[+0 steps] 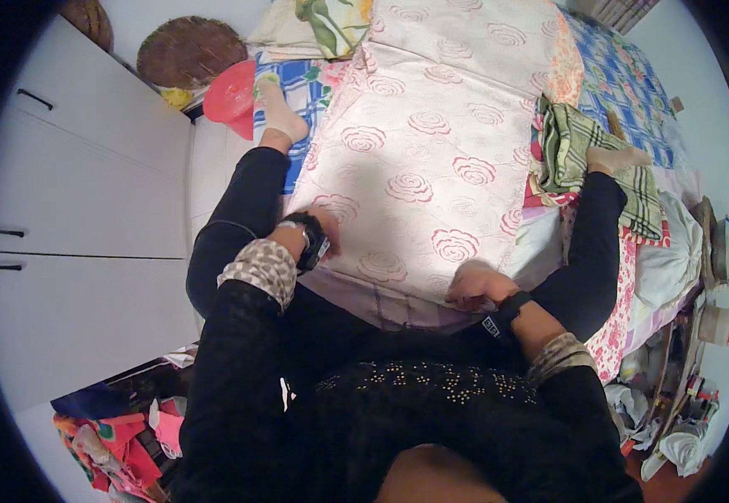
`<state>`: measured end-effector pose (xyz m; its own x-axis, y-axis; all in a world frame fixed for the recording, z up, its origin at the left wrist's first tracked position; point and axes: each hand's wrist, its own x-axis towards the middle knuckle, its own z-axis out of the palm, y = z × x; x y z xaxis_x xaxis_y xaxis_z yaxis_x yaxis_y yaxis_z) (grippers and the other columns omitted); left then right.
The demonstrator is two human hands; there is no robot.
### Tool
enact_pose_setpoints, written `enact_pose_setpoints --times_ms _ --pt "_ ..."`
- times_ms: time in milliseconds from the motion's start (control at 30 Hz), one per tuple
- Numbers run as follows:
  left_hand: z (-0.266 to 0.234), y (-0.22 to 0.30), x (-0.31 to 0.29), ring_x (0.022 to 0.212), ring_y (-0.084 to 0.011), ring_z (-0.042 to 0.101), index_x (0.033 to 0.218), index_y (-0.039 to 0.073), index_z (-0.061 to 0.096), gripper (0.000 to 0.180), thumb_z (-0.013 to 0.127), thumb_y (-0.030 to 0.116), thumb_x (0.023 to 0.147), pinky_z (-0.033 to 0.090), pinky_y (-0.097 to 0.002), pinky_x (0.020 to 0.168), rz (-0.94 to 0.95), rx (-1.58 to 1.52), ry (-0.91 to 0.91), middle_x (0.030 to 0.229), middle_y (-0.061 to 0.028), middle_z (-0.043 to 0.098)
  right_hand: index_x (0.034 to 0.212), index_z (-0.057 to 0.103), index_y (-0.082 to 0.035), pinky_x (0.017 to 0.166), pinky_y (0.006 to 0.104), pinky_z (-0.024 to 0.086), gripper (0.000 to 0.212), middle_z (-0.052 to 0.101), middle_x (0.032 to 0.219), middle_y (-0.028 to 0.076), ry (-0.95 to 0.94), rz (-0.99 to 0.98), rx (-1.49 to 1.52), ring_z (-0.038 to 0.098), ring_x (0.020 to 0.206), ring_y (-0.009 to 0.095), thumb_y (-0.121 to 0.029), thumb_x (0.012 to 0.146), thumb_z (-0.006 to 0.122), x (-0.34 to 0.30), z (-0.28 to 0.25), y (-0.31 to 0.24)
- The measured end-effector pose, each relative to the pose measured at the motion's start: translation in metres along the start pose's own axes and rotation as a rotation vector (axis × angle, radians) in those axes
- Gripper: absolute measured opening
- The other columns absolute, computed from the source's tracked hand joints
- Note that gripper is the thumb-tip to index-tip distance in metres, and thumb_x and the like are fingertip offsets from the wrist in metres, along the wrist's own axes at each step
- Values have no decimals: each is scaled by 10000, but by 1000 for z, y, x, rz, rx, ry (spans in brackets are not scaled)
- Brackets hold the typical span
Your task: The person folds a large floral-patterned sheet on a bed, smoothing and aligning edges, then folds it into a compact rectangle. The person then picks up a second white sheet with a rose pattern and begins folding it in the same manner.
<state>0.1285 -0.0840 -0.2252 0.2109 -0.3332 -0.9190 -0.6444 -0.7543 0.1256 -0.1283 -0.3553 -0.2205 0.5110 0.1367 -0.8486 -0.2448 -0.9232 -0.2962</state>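
A pale pink cloth (415, 155) with red rose outlines lies spread between my legs, running away toward the far side. My left hand (327, 230) is at its near left corner, fingers curled down on the edge and partly hidden by the wrist. At the near right corner, my right hand (480, 283) has its fingers bent around the cloth's edge. The cloth looks mostly flat, with a crosswise fold line near its far part. Both wrists carry dark bands.
A folded green plaid blanket (570, 142) lies right of the cloth, under my right foot. Blue checked bedding (624, 75) spreads beyond it. At left stand a red basin (228, 94), a round woven mat (190, 52) and a white cabinet (88, 210). Cluttered shelves (674, 377) line the right.
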Motion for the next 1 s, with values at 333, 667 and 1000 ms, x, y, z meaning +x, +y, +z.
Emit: enact_pose_setpoints --times_ms 333,667,1000 --pt "-126 -68 -145 896 -112 602 1242 101 613 402 657 309 902 520 -255 775 463 -971 653 1010 16 655 1170 636 -91 920 405 481 298 628 1120 183 852 -496 335 591 1071 359 -237 920 567 16 -30 -68" --pt "-52 -65 -413 1139 -172 608 1363 82 545 479 579 287 932 429 -354 1024 134 -636 1265 1204 -85 664 1394 465 -118 1163 541 181 572 342 1517 169 882 -913 -282 304 1414 330 -418 917 563 110 -7 -144" --pt "35 81 -33 1388 -378 362 1454 25 381 625 552 349 947 283 -450 1140 306 -776 1007 1478 -239 399 1400 478 -121 1169 500 209 673 407 1492 117 786 -859 -423 358 1388 282 -528 871 567 111 3 -133"
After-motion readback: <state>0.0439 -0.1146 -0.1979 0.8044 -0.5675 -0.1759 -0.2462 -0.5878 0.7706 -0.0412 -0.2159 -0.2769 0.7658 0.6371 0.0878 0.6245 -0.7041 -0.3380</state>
